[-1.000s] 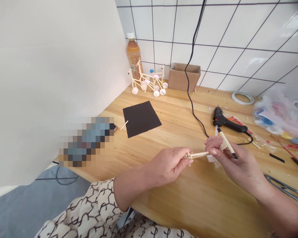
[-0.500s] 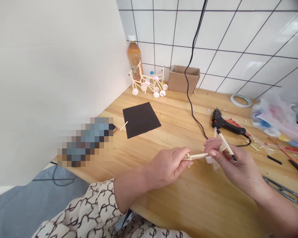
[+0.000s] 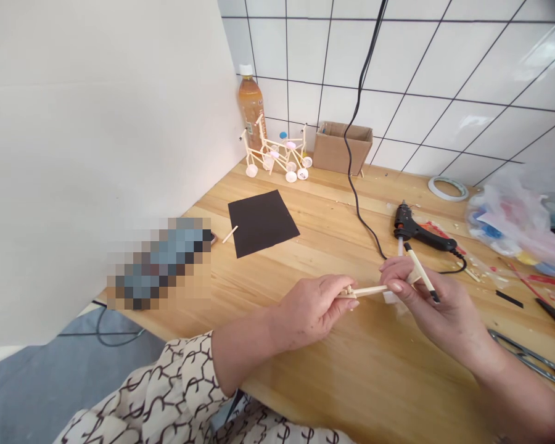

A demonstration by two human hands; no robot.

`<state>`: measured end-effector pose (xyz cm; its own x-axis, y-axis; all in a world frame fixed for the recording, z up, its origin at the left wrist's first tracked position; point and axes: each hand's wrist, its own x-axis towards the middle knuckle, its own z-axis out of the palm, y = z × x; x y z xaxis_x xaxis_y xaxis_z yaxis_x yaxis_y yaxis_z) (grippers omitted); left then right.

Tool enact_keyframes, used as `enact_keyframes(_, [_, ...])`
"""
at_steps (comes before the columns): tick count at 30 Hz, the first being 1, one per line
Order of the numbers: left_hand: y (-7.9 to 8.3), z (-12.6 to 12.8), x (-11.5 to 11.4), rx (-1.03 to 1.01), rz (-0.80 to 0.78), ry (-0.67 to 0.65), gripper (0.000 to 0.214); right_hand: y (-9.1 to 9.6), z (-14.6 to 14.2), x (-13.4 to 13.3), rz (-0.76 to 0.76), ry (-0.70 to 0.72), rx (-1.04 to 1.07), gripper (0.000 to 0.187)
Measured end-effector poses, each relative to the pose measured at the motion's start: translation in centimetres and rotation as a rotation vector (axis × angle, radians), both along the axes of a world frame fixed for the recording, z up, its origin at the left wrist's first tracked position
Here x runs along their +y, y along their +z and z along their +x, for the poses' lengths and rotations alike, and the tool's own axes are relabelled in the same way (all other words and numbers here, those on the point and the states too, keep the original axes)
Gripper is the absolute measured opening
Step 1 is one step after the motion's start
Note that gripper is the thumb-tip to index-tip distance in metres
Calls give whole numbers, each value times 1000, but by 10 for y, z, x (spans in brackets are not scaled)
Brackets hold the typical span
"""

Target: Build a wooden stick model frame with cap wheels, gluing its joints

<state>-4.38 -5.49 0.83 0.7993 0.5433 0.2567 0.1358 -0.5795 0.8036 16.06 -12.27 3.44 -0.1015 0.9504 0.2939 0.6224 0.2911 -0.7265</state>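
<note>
My left hand (image 3: pixel 317 308) pinches the left end of a small frame of thin wooden sticks (image 3: pixel 370 289) just above the wooden table (image 3: pixel 333 376). My right hand (image 3: pixel 430 302) grips the frame's right end, fingers closed round it. A pale stick with black tips (image 3: pixel 420 275) slants up out of the right hand's fingers. Part of the frame is hidden behind those fingers.
A black glue gun (image 3: pixel 414 230) lies behind my hands, its cord running up the tiled wall. A black paper square (image 3: pixel 262 221), a loose stick (image 3: pixel 230 234), finished stick models (image 3: pixel 277 157), a bottle (image 3: pixel 251 111), a cardboard box (image 3: pixel 342 148), tape (image 3: pixel 448 187), a plastic bag (image 3: pixel 527 219) and scissors (image 3: pixel 531 357) stand around.
Both hands keep the same hold on the stick frame. Only the view has shifted slightly.
</note>
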Motion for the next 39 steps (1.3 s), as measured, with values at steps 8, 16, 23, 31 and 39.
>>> enact_keyframes(8, [-1,1,1,-47,102,31,11,0,1,-1,-4,-1,-2,9])
enact_keyframes(16, [-3,2,-1,-70,112,51,12,-1,2,-1,6,9,3,9])
enact_keyframes(23, [-6,2,-1,-47,194,37,17,-1,1,0,-7,-17,-3,13])
enact_keyframes(31, [-8,1,2,-15,293,20,20,0,1,2,7,-3,6,13])
enact_keyframes(39, [-7,1,1,-96,160,25,16,1,2,0,9,2,10,12])
